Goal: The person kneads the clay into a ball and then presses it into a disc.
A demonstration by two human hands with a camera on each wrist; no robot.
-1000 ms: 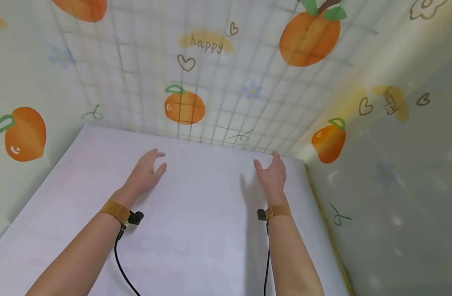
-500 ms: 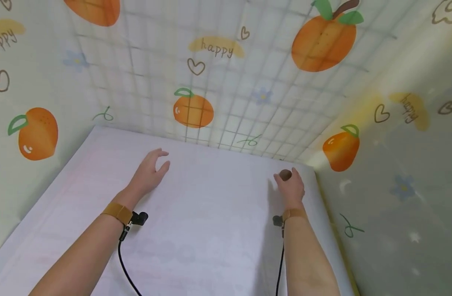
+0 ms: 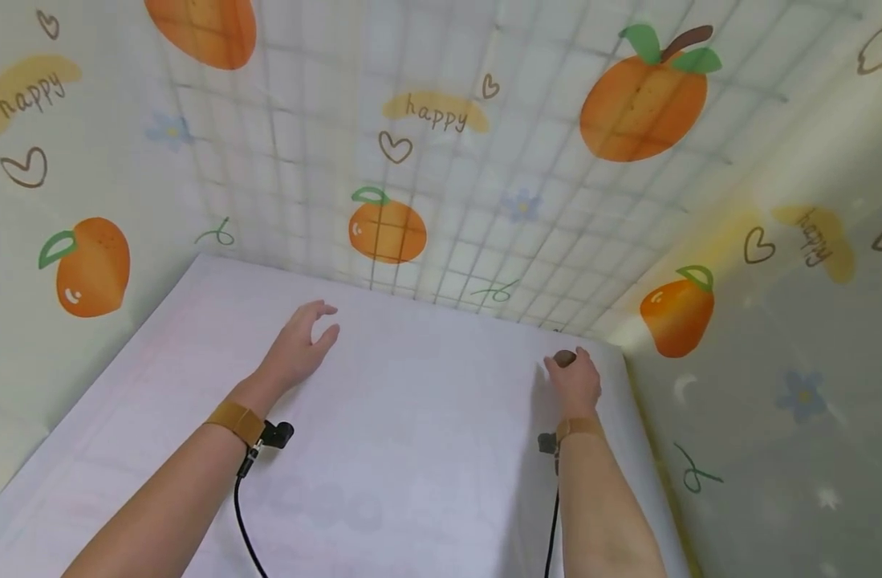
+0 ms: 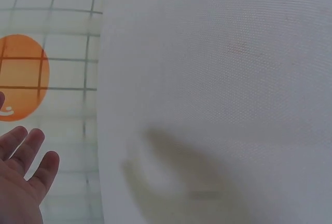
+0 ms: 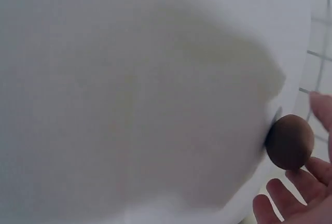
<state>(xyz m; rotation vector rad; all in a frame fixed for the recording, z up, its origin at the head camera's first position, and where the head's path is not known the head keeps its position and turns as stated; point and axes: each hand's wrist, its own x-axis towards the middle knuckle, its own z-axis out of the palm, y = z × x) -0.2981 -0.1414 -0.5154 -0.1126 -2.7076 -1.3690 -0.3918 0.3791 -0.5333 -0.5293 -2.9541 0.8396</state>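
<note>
- Bare left hand [image 3: 296,353] and right hand [image 3: 576,384], with bare forearms [image 3: 159,490]
- Left wrist: a flat, wide, tan-brown strap [image 3: 235,421] holding a small black camera [image 3: 278,434], rounded at the end
- A thin black cable [image 3: 237,499] with a silvery plug [image 3: 254,453]
- Right wrist: a matching tan-brown band [image 3: 579,427], a small dark camera [image 3: 547,442] and a thin black cord [image 3: 553,522]

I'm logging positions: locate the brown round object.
In the head view, the brown round object is in the right hand, near the far right corner of the white tabletop.

Right hand [image 3: 578,386] holds 1 brown object [image 3: 565,358].
</note>
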